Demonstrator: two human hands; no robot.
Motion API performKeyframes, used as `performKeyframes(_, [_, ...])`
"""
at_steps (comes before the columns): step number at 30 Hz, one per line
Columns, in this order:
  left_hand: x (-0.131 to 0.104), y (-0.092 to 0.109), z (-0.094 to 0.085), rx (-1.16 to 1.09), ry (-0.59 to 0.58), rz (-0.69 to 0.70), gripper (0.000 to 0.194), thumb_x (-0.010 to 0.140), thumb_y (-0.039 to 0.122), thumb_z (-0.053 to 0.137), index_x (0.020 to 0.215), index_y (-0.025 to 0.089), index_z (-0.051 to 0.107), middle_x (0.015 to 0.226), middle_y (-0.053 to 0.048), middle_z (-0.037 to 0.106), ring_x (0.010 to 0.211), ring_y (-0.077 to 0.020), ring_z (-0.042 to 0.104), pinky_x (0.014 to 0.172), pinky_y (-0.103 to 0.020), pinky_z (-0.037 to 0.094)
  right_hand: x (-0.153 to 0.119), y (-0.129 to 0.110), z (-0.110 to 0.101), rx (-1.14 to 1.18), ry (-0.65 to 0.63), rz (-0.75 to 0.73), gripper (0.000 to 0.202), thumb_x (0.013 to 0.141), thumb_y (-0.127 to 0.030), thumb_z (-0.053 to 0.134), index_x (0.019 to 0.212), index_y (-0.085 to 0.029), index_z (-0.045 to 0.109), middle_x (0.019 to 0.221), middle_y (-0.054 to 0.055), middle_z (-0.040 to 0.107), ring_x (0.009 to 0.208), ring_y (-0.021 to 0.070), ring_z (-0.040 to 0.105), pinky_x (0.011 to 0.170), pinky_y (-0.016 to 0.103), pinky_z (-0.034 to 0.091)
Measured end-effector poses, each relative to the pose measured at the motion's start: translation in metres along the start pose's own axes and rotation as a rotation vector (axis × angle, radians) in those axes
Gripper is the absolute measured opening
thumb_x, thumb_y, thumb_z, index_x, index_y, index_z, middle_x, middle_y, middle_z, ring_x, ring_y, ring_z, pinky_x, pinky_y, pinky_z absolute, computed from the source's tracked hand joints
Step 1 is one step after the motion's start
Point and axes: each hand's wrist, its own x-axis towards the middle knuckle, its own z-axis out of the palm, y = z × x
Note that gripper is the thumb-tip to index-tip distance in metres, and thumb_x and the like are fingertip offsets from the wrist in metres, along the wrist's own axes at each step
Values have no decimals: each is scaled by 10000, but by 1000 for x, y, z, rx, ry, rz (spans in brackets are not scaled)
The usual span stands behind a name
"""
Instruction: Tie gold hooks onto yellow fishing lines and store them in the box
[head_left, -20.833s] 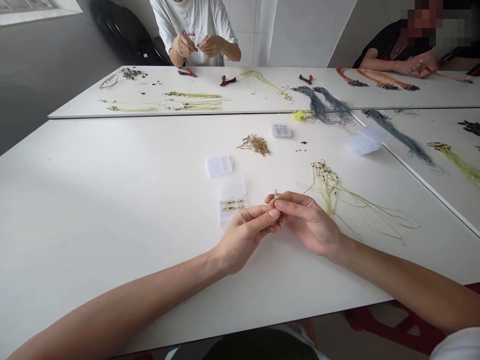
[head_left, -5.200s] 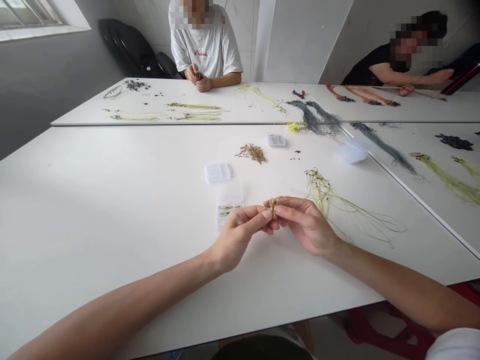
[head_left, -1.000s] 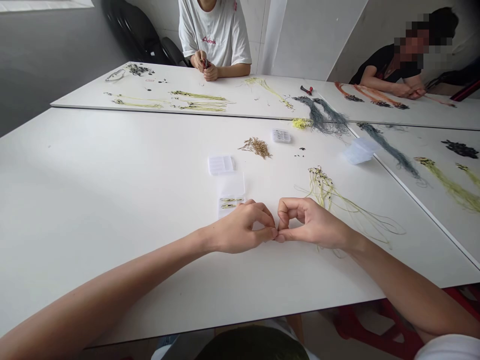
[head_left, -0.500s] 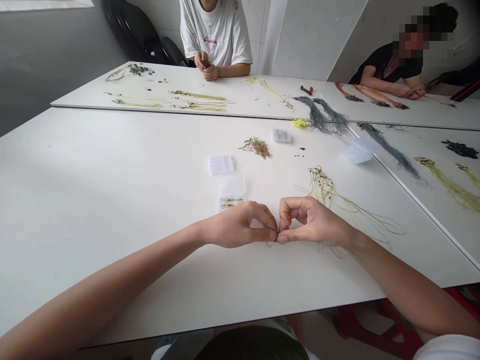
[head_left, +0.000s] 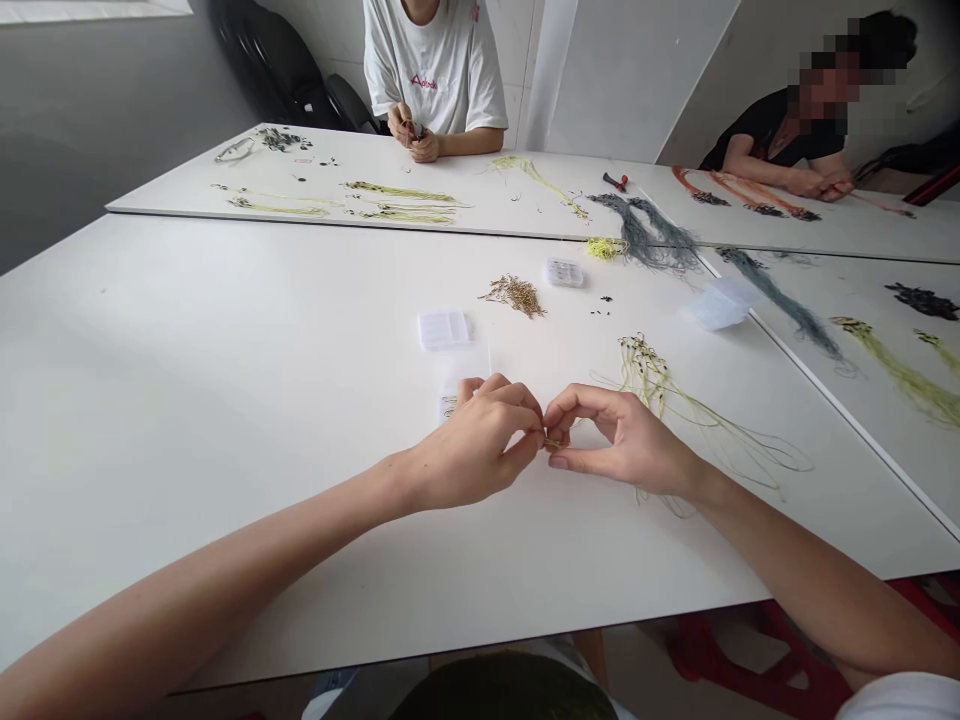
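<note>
My left hand (head_left: 480,445) is closed in a pinch, thumb against forefinger, on a small fishing hook with line (head_left: 556,443). My right hand (head_left: 619,435) is curled around the other end of it, its fingertips nearly meeting the left ones. Most of the hook is hidden by the fingers. Behind my left hand stands an open clear plastic box (head_left: 448,405) with rigged hooks in it, largely covered by the hand. A bundle of yellow-green lines with hooks (head_left: 643,370) lies just beyond my right hand, partly under the wrist.
On the white table (head_left: 225,400) lie a gold heap of small metal parts (head_left: 516,295), a clear compartment box (head_left: 444,329), a smaller filled box (head_left: 564,272) and clear bags (head_left: 721,302). Grey line bundles (head_left: 634,228) lie farther back. Two people sit across, hands at work.
My left hand has risen slightly and turned, covering more of the box. The hook that hung below the fingertips now lies between both hands. My right fingers have parted a little.
</note>
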Motion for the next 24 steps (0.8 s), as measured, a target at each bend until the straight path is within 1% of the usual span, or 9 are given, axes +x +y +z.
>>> performKeyframes(4, [1, -3, 1, 6, 33, -21, 271, 935, 195, 420, 898, 216, 687, 1000, -43, 628, 912, -200, 499, 864, -388, 314, -1, -5, 2, -24, 36, -15, 254, 754, -235, 723, 992, -229, 632, 909, 30, 645, 901, 203, 595, 900, 388, 471])
performKeyframes(8, [1, -4, 2, 10, 52, -31, 271, 936, 207, 426, 854, 208, 684, 1020, -46, 623, 908, -200, 489, 866, -399, 315, -2, -10, 3, -32, 60, 45, 234, 774, -319, 712, 977, -222, 648, 913, 40, 655, 895, 207, 601, 905, 393, 473])
performKeyframes(11, [1, -4, 2, 17, 66, -36, 280, 939, 217, 427, 833, 206, 686, 1032, -48, 619, 900, -198, 484, 866, -406, 318, -1, -7, 5, -31, 87, 52, 220, 787, -365, 700, 945, -215, 667, 880, 37, 668, 852, 201, 614, 880, 380, 482])
performKeyframes(14, [1, -4, 2, 16, 73, -42, 276, 940, 223, 428, 862, 216, 693, 1033, -44, 619, 907, -198, 483, 873, -410, 321, 0, 2, 8, -61, 129, 21, 185, 815, -374, 675, 924, -225, 681, 865, 35, 686, 827, 201, 626, 850, 370, 491])
performKeyframes(16, [1, -5, 2, 5, 71, -56, 272, 940, 229, 431, 883, 222, 697, 1034, -43, 622, 919, -201, 486, 880, -413, 323, 0, 7, 10, -143, 165, -30, 142, 839, -357, 652, 912, -240, 684, 843, 33, 691, 811, 203, 625, 808, 365, 496])
performKeyframes(18, [1, -7, 1, -14, 60, -75, 272, 938, 241, 434, 883, 222, 700, 1042, -45, 626, 934, -206, 491, 884, -417, 329, 0, 10, 12, -280, 187, -126, 95, 870, -316, 616, 893, -250, 680, 794, 30, 685, 770, 200, 613, 785, 369, 486])
performKeyframes(21, [1, -9, -2, -56, 17, -98, 274, 931, 268, 444, 866, 221, 706, 1057, -47, 629, 949, -214, 501, 887, -422, 342, 0, 13, 13, -478, 172, -286, 119, 908, -240, 546, 875, -248, 660, 707, 17, 653, 683, 178, 584, 789, 374, 454])
performKeyframes(24, [0, -10, -6, -92, -15, -124, 275, 923, 295, 456, 845, 221, 709, 1049, -47, 638, 956, -220, 514, 898, -429, 354, 2, 15, 15, -588, 152, -359, 136, 922, -204, 508, 884, -240, 634, 696, 12, 639, 667, 169, 578, 783, 367, 421])
